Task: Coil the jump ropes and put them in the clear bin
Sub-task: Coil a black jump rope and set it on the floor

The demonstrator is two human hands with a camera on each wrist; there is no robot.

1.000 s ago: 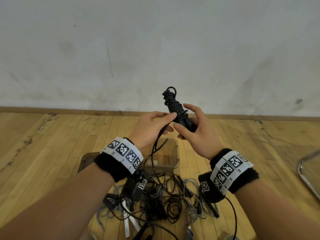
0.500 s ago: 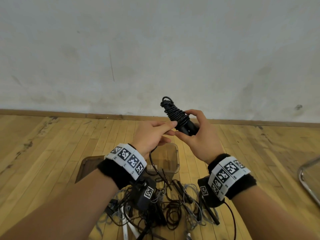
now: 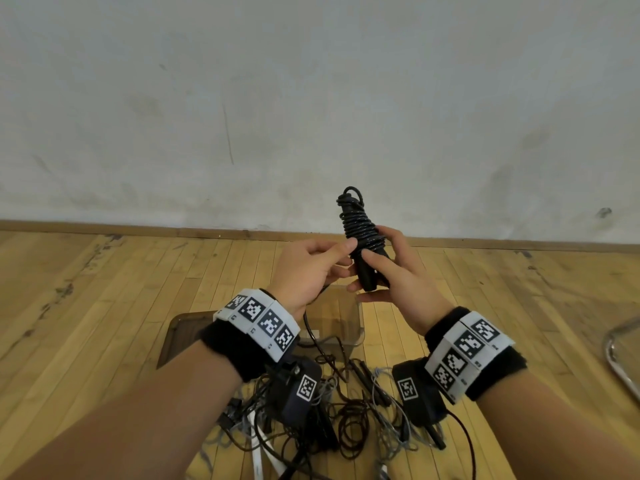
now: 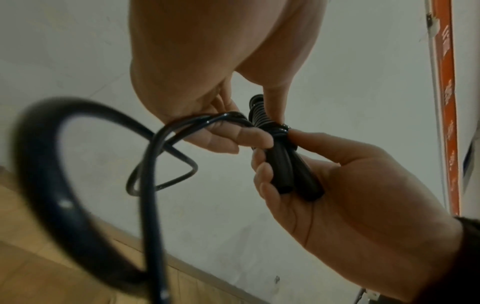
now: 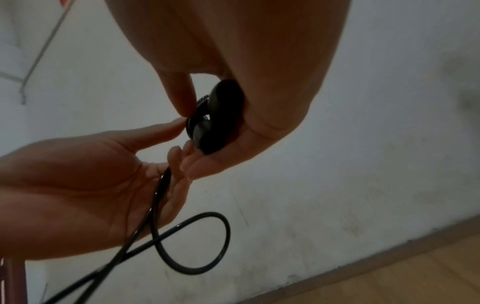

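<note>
A black jump rope (image 3: 360, 230) is wound in tight turns round its two black handles (image 4: 293, 174), held upright at chest height. My right hand (image 3: 391, 278) grips the handles (image 5: 218, 119) near their lower ends. My left hand (image 3: 311, 268) pinches the loose cord (image 4: 182, 127) right beside the coil. The free cord (image 5: 197, 242) hangs in loops below the hands. Under them, on the floor, stands the clear bin (image 3: 346, 327); I cannot tell what is inside it.
A tangle of several more ropes and cords (image 3: 346, 417) lies on the wooden floor between my forearms. A brown flat board (image 3: 180, 334) sits left of the bin. A metal frame (image 3: 620, 355) curves in at the right edge. A white wall (image 3: 311, 116) stands close ahead.
The coiled bundle has tipped more upright and sits lower in the right hand. The left hand keeps feeding the cord at the coil; the loose loop below has shortened.
</note>
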